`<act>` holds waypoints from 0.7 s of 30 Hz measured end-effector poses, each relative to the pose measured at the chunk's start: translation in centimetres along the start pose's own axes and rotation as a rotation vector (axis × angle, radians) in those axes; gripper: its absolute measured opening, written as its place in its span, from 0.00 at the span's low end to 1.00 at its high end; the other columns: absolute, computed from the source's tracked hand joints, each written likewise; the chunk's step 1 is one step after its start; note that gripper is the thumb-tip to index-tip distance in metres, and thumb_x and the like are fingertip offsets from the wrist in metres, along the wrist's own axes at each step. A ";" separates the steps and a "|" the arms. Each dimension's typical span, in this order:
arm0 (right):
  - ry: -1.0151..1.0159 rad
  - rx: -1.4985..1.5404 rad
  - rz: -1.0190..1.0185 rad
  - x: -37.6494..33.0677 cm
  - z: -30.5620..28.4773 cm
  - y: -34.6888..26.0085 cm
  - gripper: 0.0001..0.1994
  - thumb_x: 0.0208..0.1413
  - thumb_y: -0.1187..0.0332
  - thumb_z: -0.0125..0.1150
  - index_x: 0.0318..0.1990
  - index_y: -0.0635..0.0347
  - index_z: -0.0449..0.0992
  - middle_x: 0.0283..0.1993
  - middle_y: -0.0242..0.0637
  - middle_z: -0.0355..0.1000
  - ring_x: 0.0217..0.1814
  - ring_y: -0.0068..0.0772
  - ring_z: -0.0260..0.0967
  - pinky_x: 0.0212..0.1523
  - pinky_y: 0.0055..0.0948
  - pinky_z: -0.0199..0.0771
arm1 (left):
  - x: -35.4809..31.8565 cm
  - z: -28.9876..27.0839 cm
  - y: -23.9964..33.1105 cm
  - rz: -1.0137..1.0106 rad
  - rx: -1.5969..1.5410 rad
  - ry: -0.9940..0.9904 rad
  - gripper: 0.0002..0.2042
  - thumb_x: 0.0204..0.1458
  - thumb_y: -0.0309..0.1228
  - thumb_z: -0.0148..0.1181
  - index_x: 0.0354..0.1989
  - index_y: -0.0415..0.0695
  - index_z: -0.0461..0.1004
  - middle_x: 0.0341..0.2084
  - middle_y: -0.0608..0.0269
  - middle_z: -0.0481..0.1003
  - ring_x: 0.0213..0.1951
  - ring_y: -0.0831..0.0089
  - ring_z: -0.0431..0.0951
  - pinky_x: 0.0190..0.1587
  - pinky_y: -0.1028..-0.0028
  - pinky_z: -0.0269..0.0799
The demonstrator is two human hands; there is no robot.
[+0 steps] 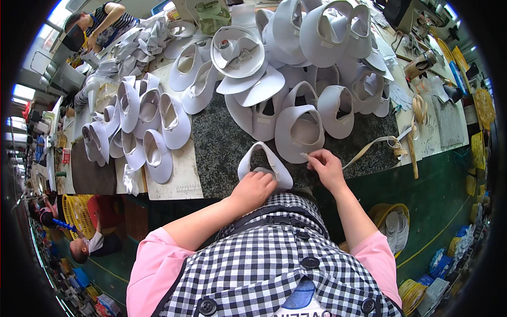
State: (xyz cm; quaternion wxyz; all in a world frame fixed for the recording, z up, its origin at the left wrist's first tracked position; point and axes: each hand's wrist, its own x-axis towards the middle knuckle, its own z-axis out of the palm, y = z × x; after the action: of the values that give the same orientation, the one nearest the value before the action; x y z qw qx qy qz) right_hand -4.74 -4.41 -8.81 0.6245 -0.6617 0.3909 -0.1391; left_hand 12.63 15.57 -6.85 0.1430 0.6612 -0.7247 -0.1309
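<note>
At the table's front edge my left hand (pixel 253 189) is closed on a white shoe upper (pixel 283 173), its fingertips tucked into the opening. The upper stands on a dark speckled mat (pixel 222 153). My right hand (pixel 327 169) pinches a small pale strip (pixel 304 156) between thumb and forefinger. That strip is close to the toe of a second white upper (pixel 288 134), which lies on the mat just beyond. I cannot tell whether the strip touches it. Behind stand several more white uppers (pixel 338 113), heaped and leaning together.
A white dish (pixel 215 48) with small bits rests on the heap. Several uppers (pixel 171 132) stand at the left. A pale strap (pixel 365 150) lies at the right edge. Below stands a yellow basket (pixel 374 214) with white pieces. One person (pixel 108 24) works at far left; another (pixel 97 243) is lower left.
</note>
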 end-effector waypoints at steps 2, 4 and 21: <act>-0.015 0.071 0.039 -1.1 -0.2 0.2 0.06 0.58 0.73 0.59 0.39 0.67 0.75 0.31 0.34 0.75 0.34 0.22 0.73 0.37 0.23 0.74 | -0.2 -0.2 0.1 -0.017 -0.024 0.016 0.13 0.45 0.25 0.53 0.42 0.43 0.71 0.36 0.61 0.69 0.42 0.61 0.72 0.44 0.64 0.68; 0.024 0.125 0.091 -2.0 -0.3 0.2 0.06 0.59 0.73 0.58 0.39 0.67 0.75 0.32 0.34 0.74 0.34 0.22 0.72 0.37 0.21 0.75 | 0.7 0.5 0.0 0.035 0.020 0.104 0.11 0.46 0.30 0.55 0.39 0.43 0.69 0.37 0.59 0.70 0.42 0.61 0.72 0.44 0.65 0.68; 0.004 0.010 0.040 -4.4 0.9 0.2 0.05 0.59 0.72 0.60 0.39 0.65 0.75 0.31 0.30 0.74 0.31 0.18 0.70 0.33 0.20 0.71 | 2.5 -0.5 1.1 -0.218 -0.197 -0.064 0.24 0.44 0.22 0.53 0.54 0.33 0.63 0.39 0.51 0.70 0.43 0.53 0.71 0.48 0.62 0.67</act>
State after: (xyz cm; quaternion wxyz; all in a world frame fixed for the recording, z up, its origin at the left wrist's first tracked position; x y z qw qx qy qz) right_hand -7.09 -0.76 -7.77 0.6294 -0.6505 0.4047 -0.1300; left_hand 11.63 13.14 -5.91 0.1688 0.7143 -0.6364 -0.2370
